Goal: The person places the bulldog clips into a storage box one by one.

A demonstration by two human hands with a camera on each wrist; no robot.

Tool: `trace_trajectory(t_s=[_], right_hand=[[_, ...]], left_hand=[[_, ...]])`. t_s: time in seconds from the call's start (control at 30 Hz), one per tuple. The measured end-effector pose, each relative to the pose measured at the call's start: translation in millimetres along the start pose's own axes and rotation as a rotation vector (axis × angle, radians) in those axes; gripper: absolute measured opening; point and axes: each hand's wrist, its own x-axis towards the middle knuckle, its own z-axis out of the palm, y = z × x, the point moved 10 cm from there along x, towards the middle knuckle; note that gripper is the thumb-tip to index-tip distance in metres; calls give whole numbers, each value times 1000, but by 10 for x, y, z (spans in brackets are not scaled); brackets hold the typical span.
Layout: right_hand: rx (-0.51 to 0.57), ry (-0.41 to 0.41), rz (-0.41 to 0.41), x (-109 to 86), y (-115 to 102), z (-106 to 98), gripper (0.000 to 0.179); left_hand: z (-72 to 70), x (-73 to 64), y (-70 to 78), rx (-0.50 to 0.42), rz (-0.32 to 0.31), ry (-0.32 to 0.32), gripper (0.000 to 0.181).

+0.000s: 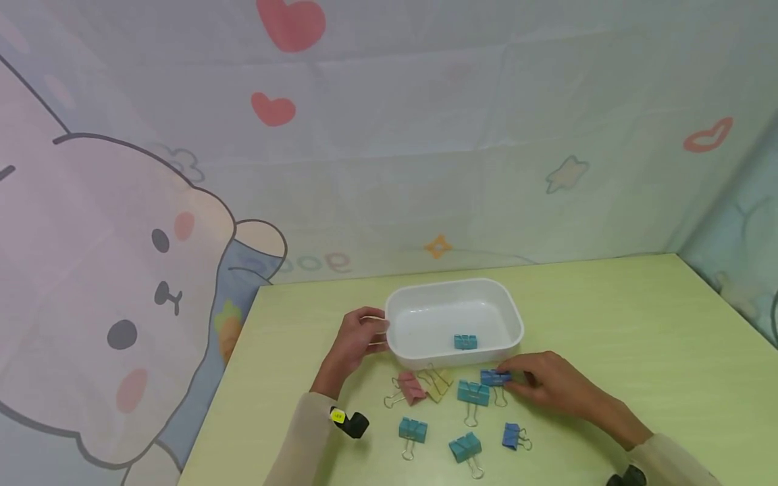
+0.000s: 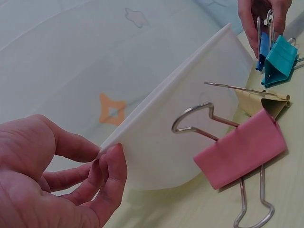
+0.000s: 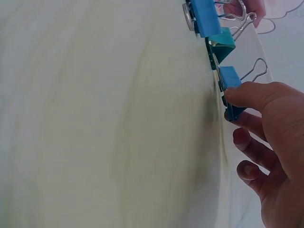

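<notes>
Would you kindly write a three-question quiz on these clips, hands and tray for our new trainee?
1. Multiple choice: which colour of clip does the right hand pinch? A) pink B) blue C) yellow
2. True or false: the left hand is apart from the white, glossy, rounded-rectangular tray.
3. Count: how many teal, wedge-shaped binder clips lie inside the tray?

Key:
1. B, a blue, wedge-shaped binder clip.
2. False; it grips the tray's edge.
3. One.
</notes>
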Motion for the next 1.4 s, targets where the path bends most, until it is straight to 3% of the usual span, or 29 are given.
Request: trace_trajectory(t_s=[0.17,0.6,1.13,1.4], right_hand=[[-17,13,-26,7,-101,-107,25],[63,93,-239,206,-554,-483,33],[-82,211,-227,875,-597,-1008,31],[-64,256,-230,1148,-661,-1135,28]], left_hand=[[6,3,3,-1,2,-1,32],[4,7,-17,4,-1,-12,31],[7,2,-20,24,-10,-9,31],[5,-5,-13,13,-15,-6,31]])
